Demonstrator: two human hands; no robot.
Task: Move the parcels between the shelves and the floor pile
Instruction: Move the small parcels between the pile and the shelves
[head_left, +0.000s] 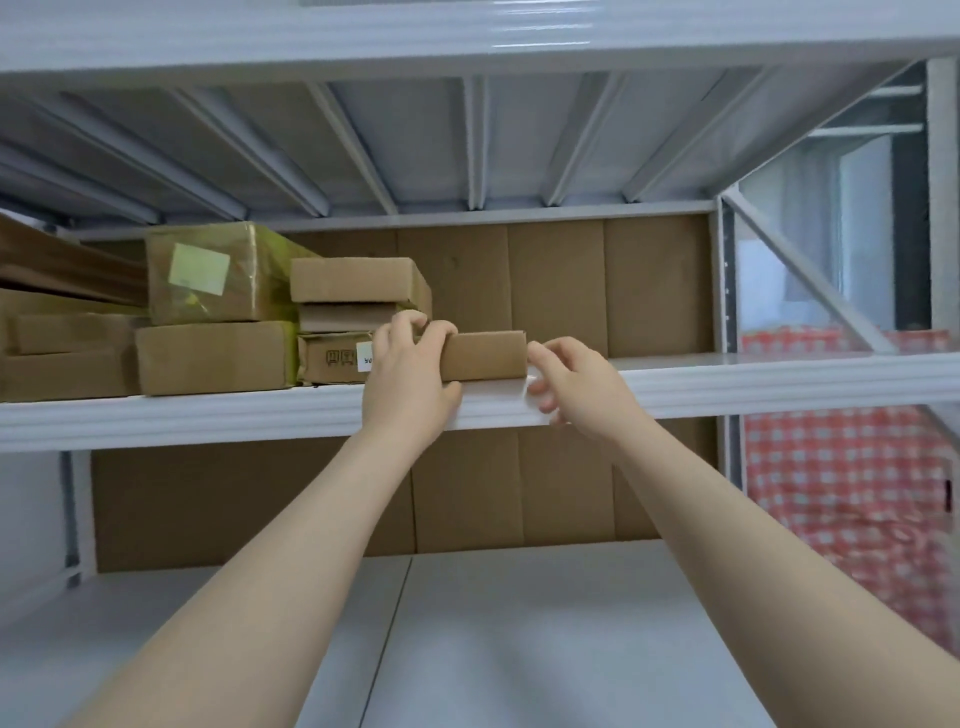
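Cardboard, small and brown: the parcel (485, 356) sits at the front lip of the middle shelf (727, 379), its long axis running left to right along the edge, just right of the stacked parcels (358, 291). The left hand (405, 379) grips its left end, fingers curled over the top, thumb low on the front. The right hand (576, 389) hovers just beside the right end, fingers loosely curled and holding nothing; contact is too blurred to tell.
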